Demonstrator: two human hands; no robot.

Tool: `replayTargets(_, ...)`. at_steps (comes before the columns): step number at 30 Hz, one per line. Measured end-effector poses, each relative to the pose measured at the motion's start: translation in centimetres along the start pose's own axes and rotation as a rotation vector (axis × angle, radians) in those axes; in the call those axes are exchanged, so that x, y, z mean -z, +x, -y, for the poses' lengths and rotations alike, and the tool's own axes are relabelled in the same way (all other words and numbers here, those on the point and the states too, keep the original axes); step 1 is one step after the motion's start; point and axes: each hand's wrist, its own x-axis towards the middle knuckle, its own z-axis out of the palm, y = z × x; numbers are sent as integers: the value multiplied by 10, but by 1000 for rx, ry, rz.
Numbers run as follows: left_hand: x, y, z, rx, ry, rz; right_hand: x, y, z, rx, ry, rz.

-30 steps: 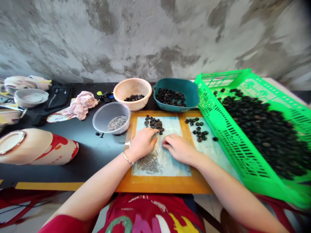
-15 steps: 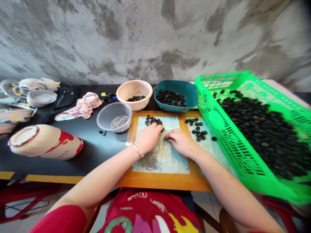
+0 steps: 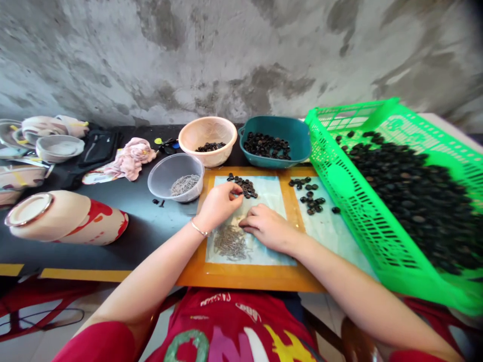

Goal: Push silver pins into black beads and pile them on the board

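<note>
On the orange-edged board, my left hand is closed, its fingertips pinched at the near edge of a cluster of black round pieces. What it pinches is too small to make out. My right hand has its fingers bent together over the pale sheet, at the upper right of a pile of thin metal pins; anything between those fingertips is hidden. More black round pieces lie on the second pale sheet to the right.
Behind the board are a clear bowl of pins, a peach bowl and a teal basin with black pieces. A green basket heaped with black pieces is on the right. At left lie a tumbler and a pink cloth.
My left hand has moved left, uncovering more of the black cluster and the pin pile. My right hand has shifted left and slightly nearer to me. The view has tilted slightly.
</note>
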Motion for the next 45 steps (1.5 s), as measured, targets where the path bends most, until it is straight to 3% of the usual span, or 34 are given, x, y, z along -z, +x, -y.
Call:
replayTargets(6, -2, -7, 10, 227, -651, 23, 4, 2, -1, 49, -80, 50)
replayTargets(13, -5, -10, 6, 329, -861, 64, 6, -1, -3, 90, -164, 72)
replayTargets(16, -5, -11, 4, 362, -894, 71, 12, -4, -10, 20, -47, 0)
replayTargets(23, -5, -17, -4, 363, -855, 129, 22, -5, -16, -211, 244, -327)
replayTargets(28, -9, -20, -5, 329, -821, 133, 20, 0, -10, -432, 613, -354)
replayTargets(31, -11, -22, -5, 303, -778, 121, 19, 2, -7, -476, 819, -362)
replayTargets(38, -10, -26, -12, 243, -771, 169, 16, 4, -6, -463, 826, -399)
replayTargets(45, -15, -28, -15, 197, -783, 55, 12, 1, -2, -406, 722, -521)
